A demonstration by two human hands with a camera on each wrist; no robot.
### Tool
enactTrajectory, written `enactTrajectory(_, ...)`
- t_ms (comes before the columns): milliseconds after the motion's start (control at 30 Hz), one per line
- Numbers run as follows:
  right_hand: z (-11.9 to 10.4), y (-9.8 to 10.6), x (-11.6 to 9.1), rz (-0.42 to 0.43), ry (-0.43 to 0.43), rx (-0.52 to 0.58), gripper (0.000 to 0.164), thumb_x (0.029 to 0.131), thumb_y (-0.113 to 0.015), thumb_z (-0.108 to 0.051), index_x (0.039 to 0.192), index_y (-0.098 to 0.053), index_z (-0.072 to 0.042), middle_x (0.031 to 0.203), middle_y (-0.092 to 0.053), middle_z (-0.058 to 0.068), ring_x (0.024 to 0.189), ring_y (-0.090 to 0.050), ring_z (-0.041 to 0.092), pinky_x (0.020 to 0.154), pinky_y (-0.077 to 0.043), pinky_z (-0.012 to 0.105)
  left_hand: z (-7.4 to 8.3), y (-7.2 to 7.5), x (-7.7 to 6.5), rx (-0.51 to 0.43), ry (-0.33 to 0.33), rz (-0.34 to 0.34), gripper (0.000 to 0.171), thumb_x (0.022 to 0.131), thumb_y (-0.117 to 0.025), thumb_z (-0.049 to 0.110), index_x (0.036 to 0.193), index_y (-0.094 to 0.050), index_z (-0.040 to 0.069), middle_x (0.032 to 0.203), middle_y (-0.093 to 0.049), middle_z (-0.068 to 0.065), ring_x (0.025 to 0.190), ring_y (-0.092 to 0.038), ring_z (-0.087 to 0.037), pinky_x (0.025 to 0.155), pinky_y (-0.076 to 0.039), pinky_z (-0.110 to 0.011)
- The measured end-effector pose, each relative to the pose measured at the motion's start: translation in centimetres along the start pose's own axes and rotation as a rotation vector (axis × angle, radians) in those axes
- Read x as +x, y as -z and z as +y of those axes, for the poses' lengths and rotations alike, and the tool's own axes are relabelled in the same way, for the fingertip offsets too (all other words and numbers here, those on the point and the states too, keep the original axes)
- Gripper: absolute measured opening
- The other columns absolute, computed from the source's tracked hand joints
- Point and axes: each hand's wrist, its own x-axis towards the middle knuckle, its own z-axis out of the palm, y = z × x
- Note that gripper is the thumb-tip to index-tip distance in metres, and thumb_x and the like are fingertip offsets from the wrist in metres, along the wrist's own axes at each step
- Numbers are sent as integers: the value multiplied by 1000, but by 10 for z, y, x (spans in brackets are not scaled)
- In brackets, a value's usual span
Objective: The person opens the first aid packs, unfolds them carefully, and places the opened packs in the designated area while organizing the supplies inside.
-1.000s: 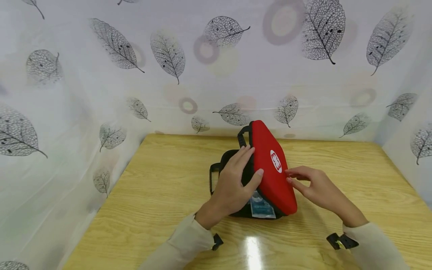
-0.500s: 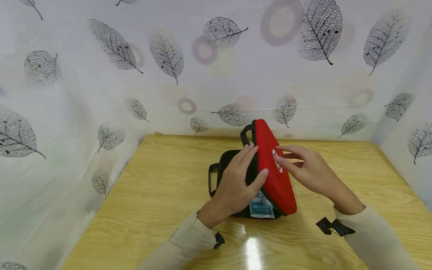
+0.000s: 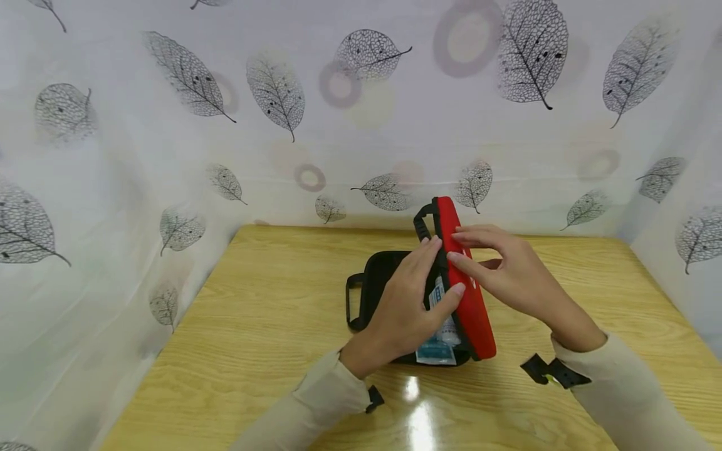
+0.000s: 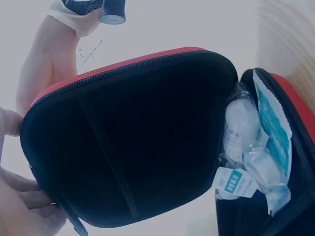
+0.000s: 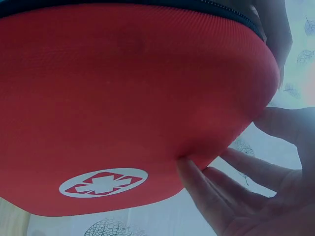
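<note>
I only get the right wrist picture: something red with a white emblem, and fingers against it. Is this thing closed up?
Observer: No. The head view shows it is a case whose red lid is tilted up off the black base, so it is open.
Visitor: Oh! Is there anything inside?
Observer: Yes. In the left wrist view, a teal-and-white packet and white items in clear wrapping sit in the base.

Glossy wood-grain table (image 3: 271,300), open red-and-black case (image 3: 476,322) standing on it
</note>
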Motion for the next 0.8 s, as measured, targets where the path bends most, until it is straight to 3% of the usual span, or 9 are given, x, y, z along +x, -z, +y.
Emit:
enactTrajectory(333, -7, 7, 1, -9, -80, -80, 53, 92, -75, -38, 130, -65, -3, 136, -57, 15, 117, -62, 39, 76, -60, 51, 5, -4, 5, -1, 9, -27, 71, 101, -59, 36, 158, -31, 3, 163, -31, -11, 151, -28, -21, 118, -30, -46)
enactTrajectory(533, -6, 12, -2, -11, -108, -105, 54, 92, -75, -37, 131, -64, -2, 135, -58, 17, 117, -62, 41, 83, -55, 60, 3, -3, 5, -20, 2, -51, 72, 103, -56, 39, 159, -28, 4, 164, -30, -11, 151, -26, -19, 119, -29, -46)
enactTrajectory(700, -1, 24, -8, -20, -181, -71, 58, 93, -73, -39, 137, -60, -4, 139, -56, 20, 120, -59, 44, 83, -55, 61, -10, 8, -2, -7, 21, -44, 68, 105, -53, 37, 159, -28, 4, 162, -32, -10, 149, -30, -19, 119, -29, -42)
enactTrajectory(800, 4, 33, -13, -17, -233, -71, 59, 94, -72, -40, 139, -57, -5, 141, -54, 22, 120, -58, 44, 85, -53, 63, -23, 15, -9, 43, 94, -26, 64, 104, -56, 34, 156, -35, 4, 157, -42, -11, 144, -40, -22, 116, -36, -42)
